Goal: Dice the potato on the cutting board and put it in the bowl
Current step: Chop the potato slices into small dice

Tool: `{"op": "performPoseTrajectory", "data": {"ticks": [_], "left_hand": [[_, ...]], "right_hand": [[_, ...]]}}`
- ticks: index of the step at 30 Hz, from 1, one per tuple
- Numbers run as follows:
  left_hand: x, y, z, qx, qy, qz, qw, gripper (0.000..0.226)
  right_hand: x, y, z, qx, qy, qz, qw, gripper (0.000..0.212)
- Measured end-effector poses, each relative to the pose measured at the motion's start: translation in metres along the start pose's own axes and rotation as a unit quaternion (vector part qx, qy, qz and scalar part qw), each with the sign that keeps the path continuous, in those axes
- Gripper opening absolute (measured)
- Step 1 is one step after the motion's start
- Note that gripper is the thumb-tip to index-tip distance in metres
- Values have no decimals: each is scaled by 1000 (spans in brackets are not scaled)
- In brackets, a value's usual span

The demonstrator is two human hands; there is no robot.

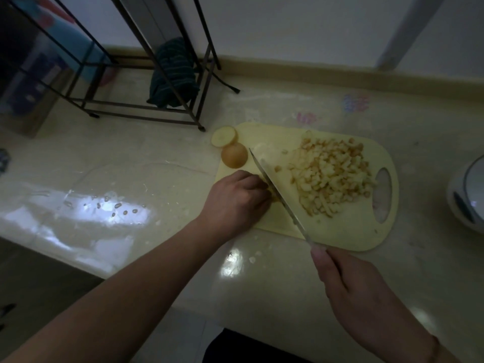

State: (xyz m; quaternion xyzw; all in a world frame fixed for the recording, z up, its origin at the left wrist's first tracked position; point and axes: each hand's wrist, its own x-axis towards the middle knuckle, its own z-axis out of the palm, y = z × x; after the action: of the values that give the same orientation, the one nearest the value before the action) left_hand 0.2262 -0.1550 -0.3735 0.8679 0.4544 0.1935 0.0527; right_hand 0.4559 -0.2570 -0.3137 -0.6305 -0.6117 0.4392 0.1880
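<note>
A pale yellow cutting board (348,231) lies on the counter. A heap of diced potato (332,174) covers its right half. Two uncut potato pieces sit at the board's upper left corner: a flat slice (224,136) and a rounded end (234,155). My left hand (235,197) curls over a small potato piece at the board's left edge, mostly hiding it. My right hand (351,286) grips the handle of a knife (277,195), whose blade runs diagonally across the board right beside my left fingers.
A white bowl (466,197) with a dark rim stands at the right edge of the view. A black wire rack (146,106) with a dark striped cloth (172,74) stands at the back left. The counter's front edge runs below my arms.
</note>
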Motion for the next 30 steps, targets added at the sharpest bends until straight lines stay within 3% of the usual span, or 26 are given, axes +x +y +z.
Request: {"op": "performPoseTrajectory", "data": {"ticks": [20, 23, 27, 30], "left_hand": [[1, 3, 1, -49, 27, -30, 998, 16], [1, 4, -3, -61, 27, -40, 997, 20], [0, 3, -1, -78, 21, -54, 995, 20], [0, 3, 0, -84, 15, -45, 995, 19]], "right_hand": [[22, -5, 7, -14, -9, 10, 1000, 56], [22, 4, 3, 16, -11, 22, 1000, 65], [19, 10, -6, 132, -26, 128, 983, 64], [18, 10, -6, 121, -39, 112, 986, 60]]}}
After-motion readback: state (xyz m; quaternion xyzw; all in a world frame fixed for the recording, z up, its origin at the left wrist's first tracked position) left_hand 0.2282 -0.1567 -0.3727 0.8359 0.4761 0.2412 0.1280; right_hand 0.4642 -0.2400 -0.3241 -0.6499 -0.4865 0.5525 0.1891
